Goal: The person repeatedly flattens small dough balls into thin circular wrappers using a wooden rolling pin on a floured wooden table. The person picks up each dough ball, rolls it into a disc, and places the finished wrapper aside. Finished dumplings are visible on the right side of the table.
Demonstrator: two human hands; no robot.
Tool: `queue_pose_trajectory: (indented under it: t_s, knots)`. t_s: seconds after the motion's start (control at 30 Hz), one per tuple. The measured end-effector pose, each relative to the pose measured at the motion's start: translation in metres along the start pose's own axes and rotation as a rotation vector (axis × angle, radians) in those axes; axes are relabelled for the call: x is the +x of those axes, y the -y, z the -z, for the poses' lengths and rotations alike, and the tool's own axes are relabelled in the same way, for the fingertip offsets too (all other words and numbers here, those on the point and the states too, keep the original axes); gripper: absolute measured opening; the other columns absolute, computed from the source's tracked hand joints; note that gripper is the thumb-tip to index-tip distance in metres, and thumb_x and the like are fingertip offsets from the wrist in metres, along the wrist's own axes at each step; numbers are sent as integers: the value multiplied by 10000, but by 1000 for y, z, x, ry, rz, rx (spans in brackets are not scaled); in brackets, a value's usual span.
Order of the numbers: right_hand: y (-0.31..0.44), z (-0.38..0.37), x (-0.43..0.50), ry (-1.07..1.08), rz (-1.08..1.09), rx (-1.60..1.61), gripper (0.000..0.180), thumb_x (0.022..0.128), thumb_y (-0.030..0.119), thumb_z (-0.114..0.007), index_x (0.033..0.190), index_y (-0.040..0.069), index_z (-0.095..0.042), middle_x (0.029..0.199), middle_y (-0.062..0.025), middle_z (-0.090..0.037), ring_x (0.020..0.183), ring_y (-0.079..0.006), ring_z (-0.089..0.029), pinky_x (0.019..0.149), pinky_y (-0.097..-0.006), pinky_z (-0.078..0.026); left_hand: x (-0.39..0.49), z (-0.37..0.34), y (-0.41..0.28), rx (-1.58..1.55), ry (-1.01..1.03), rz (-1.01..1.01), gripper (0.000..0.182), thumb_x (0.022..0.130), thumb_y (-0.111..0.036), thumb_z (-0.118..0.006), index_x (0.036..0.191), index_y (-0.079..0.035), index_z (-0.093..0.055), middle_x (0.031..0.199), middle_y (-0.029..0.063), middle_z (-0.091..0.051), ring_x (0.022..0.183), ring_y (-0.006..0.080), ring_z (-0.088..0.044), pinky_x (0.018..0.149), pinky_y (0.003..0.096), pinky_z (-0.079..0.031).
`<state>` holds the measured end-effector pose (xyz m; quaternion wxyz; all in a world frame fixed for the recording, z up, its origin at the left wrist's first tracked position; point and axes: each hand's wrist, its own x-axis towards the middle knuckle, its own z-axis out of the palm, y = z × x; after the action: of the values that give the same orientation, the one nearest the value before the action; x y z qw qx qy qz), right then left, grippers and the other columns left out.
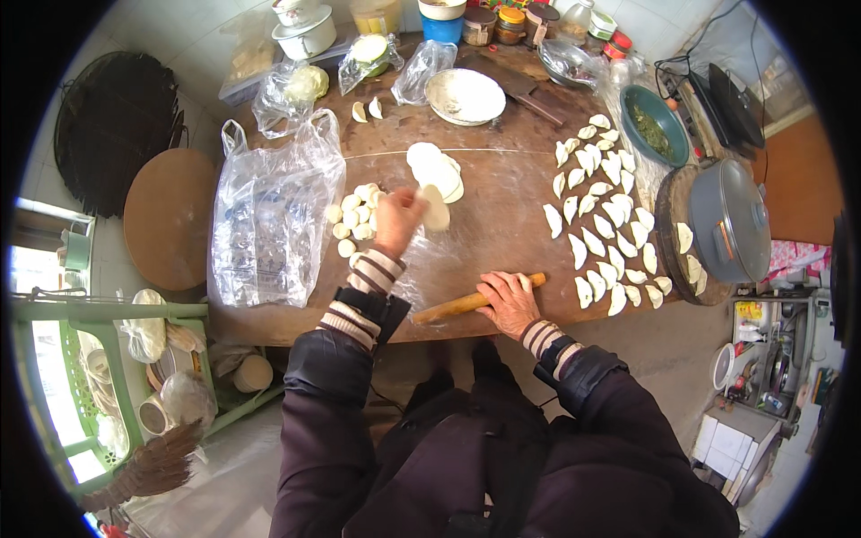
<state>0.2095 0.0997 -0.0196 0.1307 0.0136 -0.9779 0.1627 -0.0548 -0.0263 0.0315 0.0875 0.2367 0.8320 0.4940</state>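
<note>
My left hand (399, 218) pinches a thin round dough wrapper (434, 207) by its edge, and motion blurs the wrapper. Just beyond it lies an overlapping pile of rolled wrappers (430, 166) on the wooden table (498, 222). Small flattened dough pieces (350, 218) cluster to the left of that hand, some hidden behind it. Near the table's front edge, my right hand (509, 301) rests on a wooden rolling pin (447, 309), fingers over its right part. Many folded dumplings (604, 228) are laid out in loose rows on the right.
A clear plastic bag (276, 222) covers the table's left side. Toward the back are a white bowl (465, 97), a cleaver (518, 91) and lidded jars (511, 27). At right stand a green bowl of chopped filling (652, 126) and a lidded grey pot (731, 222) by a round wooden board (666, 242).
</note>
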Motion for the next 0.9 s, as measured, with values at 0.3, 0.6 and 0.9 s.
queue_pose_trajectory:
  t_s: [0.3, 0.6, 0.9]
  knots:
    - [4, 5, 5, -16, 3, -23, 487, 801, 352, -697, 1210, 141, -541, 1265, -36, -511, 1184, -230, -473, 986, -458, -342, -51, 88, 55, 528, -39, -67, 87, 813, -92, -661, 869, -26, -651, 858, 174, -631, 785, 348, -616, 692, 426, -487]
    - [-1, 1, 3, -35, 24, -37, 489, 816, 385, -682, 1217, 145, -541, 1254, -35, -510, 1132, -219, -489, 950, -448, -373, -89, 59, 70, 462, -41, 33, 191, 801, -39, -684, 987, -24, -642, 927, 138, -568, 817, 305, -575, 718, 398, -484]
    - [-11, 6, -10, -51, 42, 74, 511, 817, 221, -688, 1273, 82, -503, 1244, -96, -485, 1139, -283, -476, 993, -433, -371, -105, -35, 15, 192, 527, -150, 127, 797, -83, -661, 915, -57, -625, 784, 164, -627, 730, 354, -636, 646, 427, -502]
